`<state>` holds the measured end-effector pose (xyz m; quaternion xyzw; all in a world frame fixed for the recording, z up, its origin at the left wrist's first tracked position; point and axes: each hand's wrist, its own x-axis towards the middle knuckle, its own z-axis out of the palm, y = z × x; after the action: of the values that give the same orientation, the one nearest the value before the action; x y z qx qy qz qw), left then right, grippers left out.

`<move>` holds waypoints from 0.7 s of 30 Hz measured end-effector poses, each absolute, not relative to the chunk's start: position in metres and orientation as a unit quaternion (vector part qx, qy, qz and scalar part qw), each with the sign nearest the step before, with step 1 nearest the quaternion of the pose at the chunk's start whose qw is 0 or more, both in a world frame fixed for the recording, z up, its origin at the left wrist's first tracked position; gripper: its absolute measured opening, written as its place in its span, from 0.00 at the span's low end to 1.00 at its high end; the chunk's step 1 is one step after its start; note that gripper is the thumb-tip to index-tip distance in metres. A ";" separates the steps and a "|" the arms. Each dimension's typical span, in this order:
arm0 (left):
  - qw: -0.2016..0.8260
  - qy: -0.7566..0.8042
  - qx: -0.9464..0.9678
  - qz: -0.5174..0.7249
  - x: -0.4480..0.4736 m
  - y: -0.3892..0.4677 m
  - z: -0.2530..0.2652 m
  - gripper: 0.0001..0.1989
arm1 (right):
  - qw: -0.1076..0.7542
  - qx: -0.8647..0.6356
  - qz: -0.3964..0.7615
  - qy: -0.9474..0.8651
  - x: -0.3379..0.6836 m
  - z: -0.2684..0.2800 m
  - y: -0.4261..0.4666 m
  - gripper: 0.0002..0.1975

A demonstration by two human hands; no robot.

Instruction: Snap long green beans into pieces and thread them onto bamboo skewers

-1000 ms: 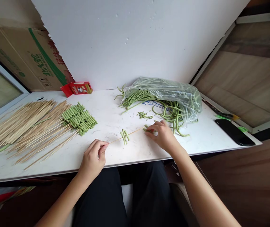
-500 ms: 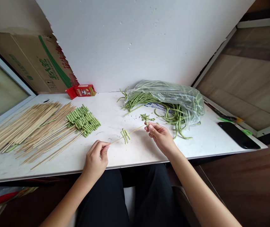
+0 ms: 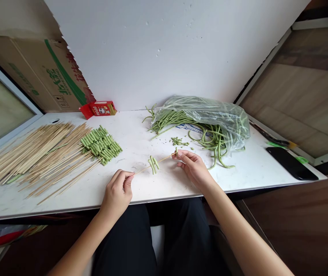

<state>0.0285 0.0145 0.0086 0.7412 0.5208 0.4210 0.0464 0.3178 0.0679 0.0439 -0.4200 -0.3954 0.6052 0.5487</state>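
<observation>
Between thumb and fingers, my left hand pinches one end of a thin bamboo skewer, which slants up to the right. My right hand is closed on a short green bean piece at the skewer's far end; the piece touches the tip. Below the skewer's middle, a few cut bean pieces lie on the white table. To the left are filled skewers, their rows of bean pieces packed side by side.
Loose bamboo skewers cover the table's left. Long green beans spill from a clear plastic bag at back right, near small bean scraps. A red box stands at the back; a black phone lies far right.
My right hand has moved slightly left, bringing the bean piece onto the skewer's tip. My left hand has kept its hold on the skewer, almost in place.
</observation>
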 end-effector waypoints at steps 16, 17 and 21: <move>0.041 0.517 0.743 0.422 0.029 0.016 0.008 0.06 | 0.551 -0.394 0.638 -0.366 0.319 0.044 0.069 0.13; 0.040 0.517 0.743 0.423 0.029 0.016 0.008 0.06 | 0.551 -0.394 0.638 -0.365 0.319 0.044 0.069 0.13; 0.037 0.516 0.745 0.422 0.030 0.015 0.009 0.06 | 0.552 -0.394 0.637 -0.366 0.320 0.042 0.069 0.12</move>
<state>0.0295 0.0150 0.0094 0.7445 0.5160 0.4220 0.0374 0.3201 0.0687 0.0421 -0.3937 -0.3658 0.6374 0.5521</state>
